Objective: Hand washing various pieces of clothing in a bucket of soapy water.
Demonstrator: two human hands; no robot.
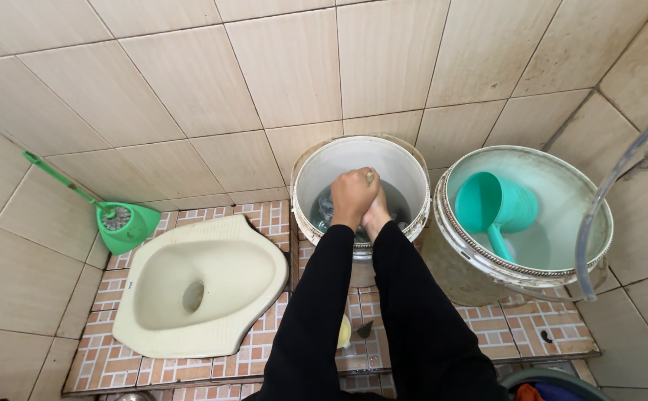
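Two bare hands in black sleeves work together inside a white round plastic bucket [413, 172] that stands against a beige tiled wall [190, 82]. The left hand [354, 194] is curled into a tight fist over the water, with a small pale tip showing at its top, just above the knuckles. What that tip belongs to is too small to tell. The right hand [376, 215] lies directly under and just right of the fist, touching it, fingers down toward the dark wet cloth [325, 209] in the bucket's bottom; whether it grips the cloth cannot be told, since the fist covers most of it.

From the fist, the cloth lies straight below and spreads slightly leftward, a crumpled mass with no clear long axis and no evident direction. The right hand is the nearer to it, being lower in the bucket.

To the right of the hands, touching the white bucket's side, stands a larger pale-green round bucket [591, 200] holding a teal plastic scoop [495, 208]; its handle points down toward the viewer, with its cup up and to the left. A clear hose [599, 200] curves over that bucket's right rim. Well left of the grip sit a cream squat toilet pan [242, 275] and a green toilet brush [120, 219] in its holder.
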